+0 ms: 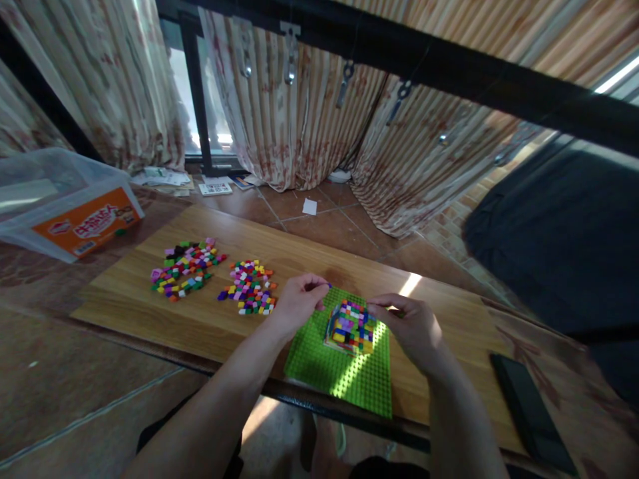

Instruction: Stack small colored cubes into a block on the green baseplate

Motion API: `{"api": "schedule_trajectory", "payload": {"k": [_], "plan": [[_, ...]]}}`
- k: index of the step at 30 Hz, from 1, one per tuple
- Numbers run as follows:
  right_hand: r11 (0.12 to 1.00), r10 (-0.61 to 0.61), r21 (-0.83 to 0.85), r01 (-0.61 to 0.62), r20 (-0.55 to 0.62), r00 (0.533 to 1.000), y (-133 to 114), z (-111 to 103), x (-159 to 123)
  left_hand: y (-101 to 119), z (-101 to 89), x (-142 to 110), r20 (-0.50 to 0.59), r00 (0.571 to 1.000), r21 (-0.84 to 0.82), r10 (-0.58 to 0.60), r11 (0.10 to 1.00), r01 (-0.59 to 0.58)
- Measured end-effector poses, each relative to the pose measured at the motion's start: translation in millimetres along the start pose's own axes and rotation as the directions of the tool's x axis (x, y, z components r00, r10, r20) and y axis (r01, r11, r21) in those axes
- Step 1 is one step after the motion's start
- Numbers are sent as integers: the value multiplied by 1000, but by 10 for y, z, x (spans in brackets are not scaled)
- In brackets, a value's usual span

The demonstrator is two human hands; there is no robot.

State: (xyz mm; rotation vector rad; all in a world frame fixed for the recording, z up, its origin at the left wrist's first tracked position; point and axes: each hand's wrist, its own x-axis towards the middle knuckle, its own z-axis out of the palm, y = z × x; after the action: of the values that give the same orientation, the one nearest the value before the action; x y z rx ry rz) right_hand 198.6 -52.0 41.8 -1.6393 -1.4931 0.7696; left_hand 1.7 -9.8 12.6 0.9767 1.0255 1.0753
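A green studded baseplate point(319, 372) lies on the wooden table, and a low block of multicoloured toy bricks point(353, 326) stands on it. Over the plate's far left corner is my left hand point(302, 299), its fingertips pinched on a small purple brick point(329, 285). My right hand point(412, 326) is closed at the far right corner of the brick block, thumb and forefinger together. Whatever those fingertips hold is too small to make out. Sunlight falls in a strip across the plate and part of the block.
Loose bricks lie in two piles, one nearer pile point(249, 286) and one farther left point(187, 266). A clear plastic bin point(64, 199) with an orange label stands at the left. A dark flat object point(532, 412) lies at the table's right end. Curtains point(299, 120) hang behind.
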Motion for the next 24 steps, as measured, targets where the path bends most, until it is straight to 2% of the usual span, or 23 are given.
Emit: {"api": "schedule_trajectory", "payload": {"k": [3,10,24], "plan": [[998,36,59,-32,-64,997,-1,-10,6,-5,-6,3,-2,1000,2,-12,1000,12],[997,67,-32,-66,41,997,30,17,11,-4,-11,3,4,1000,0,-20,1000,20],[998,30,-53,-27,67,997,-13,68,-6,-17,-31,5,19,1000,32,-21,999,20]]}}
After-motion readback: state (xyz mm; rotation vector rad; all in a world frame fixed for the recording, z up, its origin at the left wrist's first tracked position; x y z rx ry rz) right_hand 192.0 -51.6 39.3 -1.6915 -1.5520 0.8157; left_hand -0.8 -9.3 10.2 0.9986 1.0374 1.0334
